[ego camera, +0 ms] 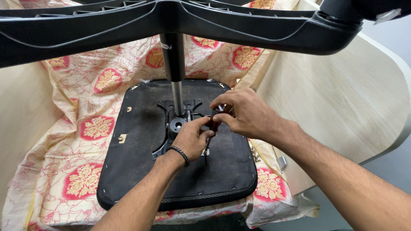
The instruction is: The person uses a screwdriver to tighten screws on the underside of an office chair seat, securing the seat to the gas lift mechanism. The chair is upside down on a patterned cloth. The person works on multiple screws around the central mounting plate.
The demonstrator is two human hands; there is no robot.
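Spread over a pale wooden table [342,107]: a cream cloth [72,141] printed with red and gold flowers, rumpled at the edges and hanging off the near side. Lying upside down on the cloth: a black chair seat [141,171], underside up, stapled fabric around its border and a mesh strip along the near edge. Bolted at the middle of the seat: a black metal plate [171,128], with a chrome and black post [174,64] rising straight up from it into the black spoked chair base [239,25] that fills the top of the view. Grey floor [385,167] just visible past the table's curved right edge. Over the plate, just right of the post, both hands close together. Left hand [190,139], black beaded bracelet [180,153] at the wrist, fingers curled shut around the dark red handle of a screwdriver [212,125]. Right hand [246,113], reaching in from the right, fingers pinched on the upper end of the same tool, thumb and forefinger nearly meeting. Tool tip hidden behind the fingers, so contact with any screw impossible to tell. Small metal brackets at the seat's left edge, well apart from both hands.
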